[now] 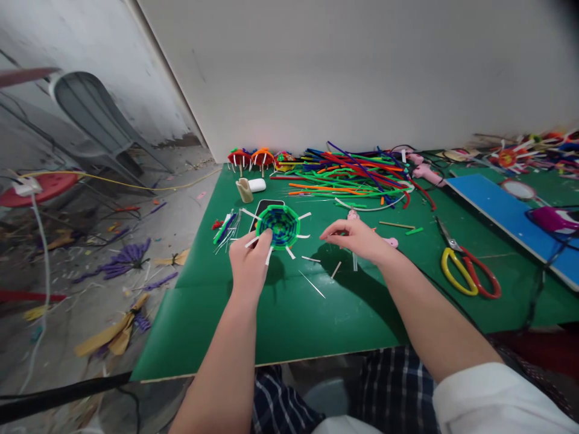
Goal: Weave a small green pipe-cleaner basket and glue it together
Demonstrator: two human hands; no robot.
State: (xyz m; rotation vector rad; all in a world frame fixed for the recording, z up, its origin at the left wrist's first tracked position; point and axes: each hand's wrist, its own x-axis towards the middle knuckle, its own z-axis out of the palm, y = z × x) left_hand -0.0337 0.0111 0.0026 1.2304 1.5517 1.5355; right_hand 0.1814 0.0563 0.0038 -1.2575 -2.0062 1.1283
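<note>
My left hand is closed on the near edge of a round woven disc of green and blue strands with white spokes sticking out, held tilted above the green table. My right hand hovers to the right of the disc with fingers curled in a loose pinch; what it holds, if anything, I cannot make out. A pink glue gun lies just behind and under that hand. Loose white sticks lie on the table between my arms.
A heap of coloured pipe cleaners fills the back of the table. Red and yellow scissors lie right, near a blue board. A phone, small mushroom figures and cut strands sit left. Littered floor and a chair are left.
</note>
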